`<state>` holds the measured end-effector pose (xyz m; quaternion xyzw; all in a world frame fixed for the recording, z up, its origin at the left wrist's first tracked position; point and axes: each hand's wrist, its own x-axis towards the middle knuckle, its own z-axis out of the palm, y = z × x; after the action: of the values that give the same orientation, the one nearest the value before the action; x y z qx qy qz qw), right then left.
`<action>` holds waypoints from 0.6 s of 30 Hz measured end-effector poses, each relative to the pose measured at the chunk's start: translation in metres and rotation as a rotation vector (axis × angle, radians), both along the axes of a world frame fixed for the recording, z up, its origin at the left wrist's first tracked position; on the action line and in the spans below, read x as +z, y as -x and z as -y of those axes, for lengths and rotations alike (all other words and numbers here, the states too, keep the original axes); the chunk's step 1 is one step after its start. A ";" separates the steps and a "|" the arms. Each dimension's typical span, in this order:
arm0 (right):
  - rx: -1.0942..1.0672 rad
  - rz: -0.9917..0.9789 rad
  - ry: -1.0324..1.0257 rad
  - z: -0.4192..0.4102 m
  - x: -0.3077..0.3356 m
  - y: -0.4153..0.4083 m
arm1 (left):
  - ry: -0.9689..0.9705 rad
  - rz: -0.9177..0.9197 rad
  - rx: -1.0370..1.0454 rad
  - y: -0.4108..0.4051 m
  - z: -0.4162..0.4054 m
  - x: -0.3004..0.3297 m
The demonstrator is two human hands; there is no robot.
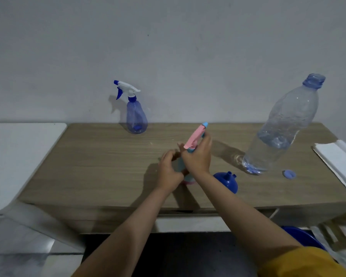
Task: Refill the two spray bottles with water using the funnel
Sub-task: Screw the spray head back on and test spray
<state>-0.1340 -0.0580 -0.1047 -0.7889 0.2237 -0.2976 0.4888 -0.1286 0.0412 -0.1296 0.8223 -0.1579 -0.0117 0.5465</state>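
A small spray bottle with a pink and light-blue trigger head (196, 137) stands near the middle of the wooden table (100, 168). My right hand (198, 156) is wrapped around its head and neck. My left hand (169, 170) grips its body, which is mostly hidden. A second, blue spray bottle with a white and blue head (136, 114) stands at the back by the wall, untouched. A blue funnel (227, 181) lies upside down just right of my right wrist. A large clear water bottle (282, 132), uncapped and part full, stands at the right, with its blue cap (289, 174) beside it.
A white tray-like object (342, 162) lies at the table's right edge. A white surface (18, 156) adjoins the table on the left. A blue basin (304, 236) shows below the table's front edge at the right. The wall runs directly behind the table.
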 end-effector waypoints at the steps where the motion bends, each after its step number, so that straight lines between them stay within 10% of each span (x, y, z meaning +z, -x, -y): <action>1: 0.007 -0.002 0.009 0.000 0.001 -0.001 | -0.001 0.006 -0.014 0.003 -0.005 0.000; 10: 0.300 0.046 0.017 0.007 0.022 -0.005 | -0.330 0.102 0.158 0.022 -0.084 -0.006; 18: 0.786 -0.544 0.281 -0.022 0.044 0.008 | -0.674 0.014 0.351 0.020 -0.158 -0.029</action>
<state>-0.1417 -0.0358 -0.0604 -0.9209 -0.0133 0.0983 0.3769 -0.1486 0.1987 -0.1582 0.9706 -0.0059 0.0365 0.2378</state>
